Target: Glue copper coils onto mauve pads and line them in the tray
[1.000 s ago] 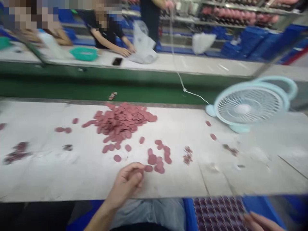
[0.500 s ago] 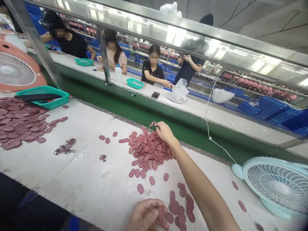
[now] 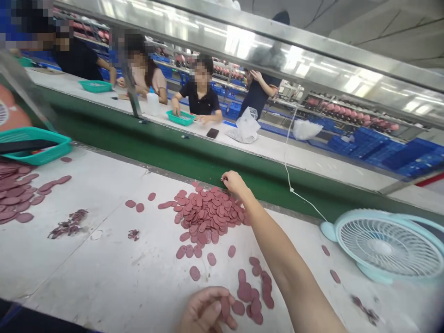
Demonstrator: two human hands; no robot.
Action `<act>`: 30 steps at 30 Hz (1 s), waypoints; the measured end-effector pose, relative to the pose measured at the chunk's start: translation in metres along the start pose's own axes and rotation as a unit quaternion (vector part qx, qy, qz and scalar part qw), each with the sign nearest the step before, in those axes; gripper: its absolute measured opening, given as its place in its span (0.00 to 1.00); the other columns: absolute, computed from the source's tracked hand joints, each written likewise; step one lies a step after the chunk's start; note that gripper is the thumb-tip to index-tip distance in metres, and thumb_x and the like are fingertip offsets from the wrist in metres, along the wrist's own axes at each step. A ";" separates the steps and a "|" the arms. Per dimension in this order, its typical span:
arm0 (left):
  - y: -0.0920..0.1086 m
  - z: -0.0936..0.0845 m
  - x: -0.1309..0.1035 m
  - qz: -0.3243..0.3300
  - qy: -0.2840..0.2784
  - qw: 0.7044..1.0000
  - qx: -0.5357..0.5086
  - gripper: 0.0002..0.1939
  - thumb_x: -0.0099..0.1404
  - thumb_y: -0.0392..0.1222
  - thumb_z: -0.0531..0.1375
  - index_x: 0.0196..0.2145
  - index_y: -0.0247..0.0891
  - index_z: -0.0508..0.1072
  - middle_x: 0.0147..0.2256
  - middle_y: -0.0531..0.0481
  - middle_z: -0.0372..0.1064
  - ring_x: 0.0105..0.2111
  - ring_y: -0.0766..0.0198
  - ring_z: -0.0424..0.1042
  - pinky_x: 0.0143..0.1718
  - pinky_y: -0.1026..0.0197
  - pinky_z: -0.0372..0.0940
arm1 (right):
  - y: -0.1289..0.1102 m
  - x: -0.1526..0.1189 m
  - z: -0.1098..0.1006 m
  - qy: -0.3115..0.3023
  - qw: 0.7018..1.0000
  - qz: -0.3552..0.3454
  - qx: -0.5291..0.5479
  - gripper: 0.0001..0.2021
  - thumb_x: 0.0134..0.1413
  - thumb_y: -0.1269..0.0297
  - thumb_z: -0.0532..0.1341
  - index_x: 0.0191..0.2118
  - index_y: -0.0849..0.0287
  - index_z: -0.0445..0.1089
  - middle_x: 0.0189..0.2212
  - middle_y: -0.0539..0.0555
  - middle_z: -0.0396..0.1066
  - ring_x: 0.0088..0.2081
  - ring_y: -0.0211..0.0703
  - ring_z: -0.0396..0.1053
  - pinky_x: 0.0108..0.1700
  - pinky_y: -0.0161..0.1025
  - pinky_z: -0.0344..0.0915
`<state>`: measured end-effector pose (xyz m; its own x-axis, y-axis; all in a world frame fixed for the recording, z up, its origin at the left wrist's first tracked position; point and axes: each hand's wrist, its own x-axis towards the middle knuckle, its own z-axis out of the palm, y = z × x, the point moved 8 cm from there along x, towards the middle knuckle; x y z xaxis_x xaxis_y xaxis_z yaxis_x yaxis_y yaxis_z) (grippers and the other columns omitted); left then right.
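Dark-red oval discs [image 3: 208, 210] lie heaped on the white table [image 3: 104, 277]. Nearest me, my left hand [image 3: 210, 310] pinches one disc [image 3: 225, 306] between thumb and fingers, beside a loose cluster [image 3: 244, 292]. My right hand [image 3: 236, 182] reaches past the heap over the green strip [image 3: 166, 150], fingertips pressed around a small scrap [image 3: 222, 179], mostly hidden. A pale-blue fan [image 3: 381, 247] sits at right.

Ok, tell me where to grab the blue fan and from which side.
Take the blue fan by its handle, probably coming from the fan's far right. The handle is a slim arc bowing out beyond the round rim, so it should be easier to wrap than the wide body. The cord leaves on the left, so the right side looks freer.
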<state>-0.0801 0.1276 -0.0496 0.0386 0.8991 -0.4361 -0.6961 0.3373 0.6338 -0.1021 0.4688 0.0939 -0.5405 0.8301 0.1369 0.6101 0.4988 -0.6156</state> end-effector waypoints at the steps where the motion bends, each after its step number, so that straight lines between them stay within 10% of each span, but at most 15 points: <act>1: 0.004 0.001 -0.003 0.008 0.001 1.000 0.010 0.21 0.53 0.56 0.71 0.37 0.37 0.82 0.36 0.40 0.80 0.27 0.56 0.78 0.19 0.65 0.64 | 0.006 -0.015 -0.010 0.001 1.000 0.006 -0.007 0.18 0.70 0.57 0.53 0.52 0.66 0.70 0.50 0.56 0.70 0.46 0.42 0.73 0.50 0.45 0.71; 11: 0.012 -0.001 -0.017 0.019 0.038 0.999 0.008 0.13 0.53 0.45 0.73 0.36 0.40 0.81 0.41 0.42 0.80 0.32 0.57 0.79 0.24 0.67 0.68 | 0.081 -0.276 -0.075 0.007 0.985 0.170 -0.012 0.04 0.56 0.70 0.65 0.30 0.59 0.75 0.31 0.53 0.73 0.38 0.46 0.72 0.49 0.49 0.66; 16: 0.005 0.001 -0.025 -0.010 0.070 0.997 0.000 0.15 0.48 0.43 0.76 0.34 0.42 0.80 0.39 0.45 0.81 0.32 0.54 0.81 0.25 0.66 0.71 | 0.083 -0.365 -0.090 0.148 0.956 0.199 0.155 0.09 0.54 0.69 0.66 0.41 0.52 0.78 0.48 0.54 0.73 0.50 0.49 0.69 0.58 0.47 0.60; 20: -0.006 0.009 -0.037 -0.007 0.058 0.998 0.020 0.15 0.49 0.45 0.75 0.35 0.45 0.80 0.37 0.48 0.81 0.29 0.53 0.80 0.19 0.65 0.70 | 0.087 -0.440 -0.076 0.262 0.879 0.206 0.341 0.15 0.68 0.51 0.53 0.49 0.52 0.70 0.31 0.49 0.69 0.31 0.37 0.69 0.32 0.34 0.70; 22: -0.017 0.013 -0.041 -0.017 0.040 0.999 0.033 0.14 0.51 0.44 0.74 0.37 0.46 0.80 0.38 0.48 0.81 0.29 0.54 0.80 0.15 0.67 0.66 | 0.100 -0.464 -0.054 0.273 0.746 0.160 0.585 0.21 0.68 0.46 0.50 0.53 0.56 0.66 0.26 0.46 0.63 0.21 0.32 0.60 0.18 0.27 0.60; 25: -0.038 0.023 -0.045 -0.051 -0.001 0.998 0.024 0.12 0.53 0.42 0.73 0.37 0.45 0.80 0.40 0.48 0.80 0.30 0.58 0.79 0.15 0.71 0.65 | 0.125 -0.473 -0.036 0.224 0.380 0.038 0.897 0.28 0.60 0.49 0.62 0.59 0.60 0.58 0.31 0.46 0.63 0.21 0.29 0.60 0.15 0.23 0.59; 26: -0.044 0.027 -0.045 -0.060 -0.018 0.998 0.016 0.12 0.54 0.41 0.73 0.37 0.45 0.80 0.42 0.48 0.80 0.31 0.58 0.80 0.17 0.71 0.66 | 0.135 -0.472 -0.037 0.208 0.303 0.018 0.930 0.29 0.58 0.52 0.64 0.59 0.60 0.57 0.31 0.46 0.62 0.22 0.30 0.61 0.16 0.24 0.61; 30: -0.062 0.046 -0.048 -0.077 -0.112 0.990 -0.022 0.10 0.60 0.39 0.69 0.41 0.45 0.80 0.48 0.44 0.78 0.37 0.57 0.81 0.23 0.72 0.69 | 0.161 -0.463 -0.041 0.210 0.239 0.027 0.948 0.12 0.61 0.57 0.59 0.47 0.55 0.62 0.23 0.41 0.53 0.19 0.33 0.58 0.17 0.29 0.65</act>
<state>-0.0055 0.0759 -0.0383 0.3021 0.8790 -0.3689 -0.7004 0.4672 0.5396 0.2698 0.1748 -0.0371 -0.2139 0.9726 -0.0906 -0.9636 -0.1949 0.1830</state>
